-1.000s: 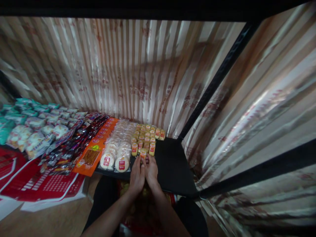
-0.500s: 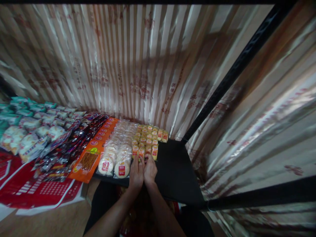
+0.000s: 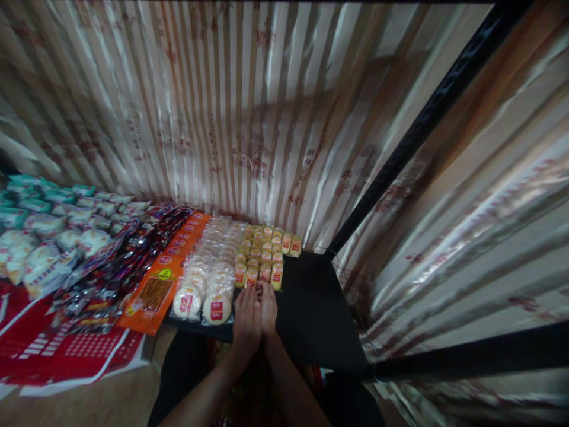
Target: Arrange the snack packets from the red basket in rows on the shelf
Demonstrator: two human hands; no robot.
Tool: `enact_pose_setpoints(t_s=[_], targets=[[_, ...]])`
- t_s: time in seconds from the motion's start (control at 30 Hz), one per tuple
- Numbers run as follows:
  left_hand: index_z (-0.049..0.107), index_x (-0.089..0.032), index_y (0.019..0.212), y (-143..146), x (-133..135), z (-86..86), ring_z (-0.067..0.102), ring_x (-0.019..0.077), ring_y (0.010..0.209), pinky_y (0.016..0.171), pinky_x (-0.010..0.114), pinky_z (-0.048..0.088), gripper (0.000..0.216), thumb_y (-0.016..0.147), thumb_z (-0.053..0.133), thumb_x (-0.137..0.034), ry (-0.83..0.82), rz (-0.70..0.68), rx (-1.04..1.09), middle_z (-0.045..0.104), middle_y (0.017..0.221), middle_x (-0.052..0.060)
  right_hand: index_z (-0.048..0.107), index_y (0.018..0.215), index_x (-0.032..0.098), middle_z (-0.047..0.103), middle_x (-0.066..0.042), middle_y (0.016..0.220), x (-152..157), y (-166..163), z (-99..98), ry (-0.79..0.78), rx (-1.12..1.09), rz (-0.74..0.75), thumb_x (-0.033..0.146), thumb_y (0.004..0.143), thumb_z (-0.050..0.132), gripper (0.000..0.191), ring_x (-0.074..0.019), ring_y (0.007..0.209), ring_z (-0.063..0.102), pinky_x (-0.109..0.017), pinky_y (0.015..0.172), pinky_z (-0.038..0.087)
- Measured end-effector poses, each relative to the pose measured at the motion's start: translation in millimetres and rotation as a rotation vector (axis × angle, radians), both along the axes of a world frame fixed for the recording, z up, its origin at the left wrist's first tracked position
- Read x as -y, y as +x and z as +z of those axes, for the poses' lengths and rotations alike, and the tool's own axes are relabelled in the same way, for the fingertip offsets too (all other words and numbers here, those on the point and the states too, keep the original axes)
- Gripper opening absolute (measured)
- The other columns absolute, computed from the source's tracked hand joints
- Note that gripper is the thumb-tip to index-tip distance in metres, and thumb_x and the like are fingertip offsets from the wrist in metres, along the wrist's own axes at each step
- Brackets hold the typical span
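Note:
My left hand point(image 3: 247, 314) and my right hand point(image 3: 268, 309) are side by side, touching, at the front of a block of small yellow wrapped cakes point(image 3: 267, 248). The fingers of both hands are drawn together, with the tips close against the front row. Whatever lies between the fingertips is hidden. Red-and-white labels face me on the front cakes. Just left of my hands, two overlapping rows of round pale crackers in clear wrappers point(image 3: 217, 302) run back toward the curtain.
An orange snack packet point(image 3: 153, 293), dark shiny packets point(image 3: 106, 287) and white and green bags point(image 3: 57, 222) extend leftward. A red printed sheet point(image 3: 66, 356) hangs at the front left. Black shelf surface point(image 3: 315, 308) shows at right, beside a slanted black post point(image 3: 382, 178). A striped curtain point(image 3: 249, 118) stands behind.
Both hands have drawn back slightly toward me and come closer together, exposing more of the front row's labels. The view has shifted a little.

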State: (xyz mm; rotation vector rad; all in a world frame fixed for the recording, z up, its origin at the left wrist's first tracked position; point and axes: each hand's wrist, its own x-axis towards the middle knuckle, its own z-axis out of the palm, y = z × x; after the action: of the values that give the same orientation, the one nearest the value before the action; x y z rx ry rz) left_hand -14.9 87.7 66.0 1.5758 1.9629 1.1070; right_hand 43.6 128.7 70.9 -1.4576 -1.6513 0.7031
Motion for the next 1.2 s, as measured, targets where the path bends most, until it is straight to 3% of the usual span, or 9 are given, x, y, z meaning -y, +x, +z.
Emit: enact_pose_setpoints(t_s=[0.17, 0.37, 0.6, 0.8, 1.0, 1.2], targets=[[0.049, -0.009, 0.125, -2, 1, 8.9, 0.041, 0.0214, 0.123, 0.106, 0.037, 0.029, 0.048, 0.087, 0.023, -0.023, -0.048, -0.040, -0.013, 0.047, 0.134, 0.011, 0.054, 0.099, 0.019, 0.057, -0.005, 0.087, -1, 0, -3.4, 0.025, -0.001, -0.030, 0.021, 0.077, 0.039, 0.027, -0.0167, 0.080, 0.055, -0.028, 0.074, 0.046], [0.044, -0.005, 0.128, 0, -4, -0.8, 0.036, 0.0210, 0.128, 0.108, 0.037, 0.026, 0.050, 0.087, 0.022, -0.022, -0.069, -0.048, 0.006, 0.042, 0.137, 0.013, 0.058, 0.091, 0.020, 0.058, -0.004, 0.085, -2, 1, -2.5, 0.029, -0.037, 0.048, 0.020, 0.077, 0.038, 0.024, -0.0157, 0.079, 0.056, -0.027, 0.075, 0.046], [0.047, -0.009, 0.126, -1, 0, -5.2, 0.037, 0.0195, 0.128, 0.108, 0.038, 0.028, 0.047, 0.088, 0.024, -0.025, 0.012, -0.059, 0.036, 0.044, 0.137, 0.012, 0.062, 0.093, 0.020, 0.058, -0.004, 0.089, 2, 3, -1.3, 0.055, -0.118, 0.069, 0.014, 0.075, 0.038, 0.031, -0.0149, 0.085, 0.056, -0.025, 0.079, 0.046], [0.051, -0.011, 0.121, -2, 11, 4.0, 0.042, 0.0221, 0.124, 0.104, 0.043, 0.033, 0.044, 0.087, 0.031, -0.030, 0.057, -0.047, 0.082, 0.049, 0.132, 0.014, 0.063, 0.089, 0.018, 0.057, -0.005, 0.091, 14, 8, -0.9, 0.048, -0.134, 0.018, 0.017, 0.075, 0.041, 0.026, -0.0147, 0.077, 0.057, -0.027, 0.074, 0.048], [0.058, -0.014, 0.108, -1, 45, 15.4, 0.055, 0.0198, 0.106, 0.095, 0.039, 0.041, 0.037, 0.086, 0.031, -0.026, 0.073, -0.022, 0.122, 0.062, 0.111, 0.012, 0.060, 0.093, 0.015, 0.060, -0.010, 0.093, 47, 17, 4.7, 0.103, -0.099, -0.023, 0.029, 0.083, 0.038, 0.027, -0.0176, 0.084, 0.058, -0.029, 0.073, 0.048], [0.061, -0.019, 0.092, -3, 106, -4.8, 0.059, 0.0161, 0.090, 0.084, 0.031, 0.046, 0.033, 0.087, 0.029, -0.028, -0.013, -0.108, 0.129, 0.064, 0.093, 0.007, 0.057, 0.096, 0.017, 0.065, -0.008, 0.089, 110, 26, -10.5, -0.004, -0.108, -0.011, 0.035, 0.087, 0.035, 0.031, -0.0165, 0.081, 0.061, -0.028, 0.076, 0.047]])
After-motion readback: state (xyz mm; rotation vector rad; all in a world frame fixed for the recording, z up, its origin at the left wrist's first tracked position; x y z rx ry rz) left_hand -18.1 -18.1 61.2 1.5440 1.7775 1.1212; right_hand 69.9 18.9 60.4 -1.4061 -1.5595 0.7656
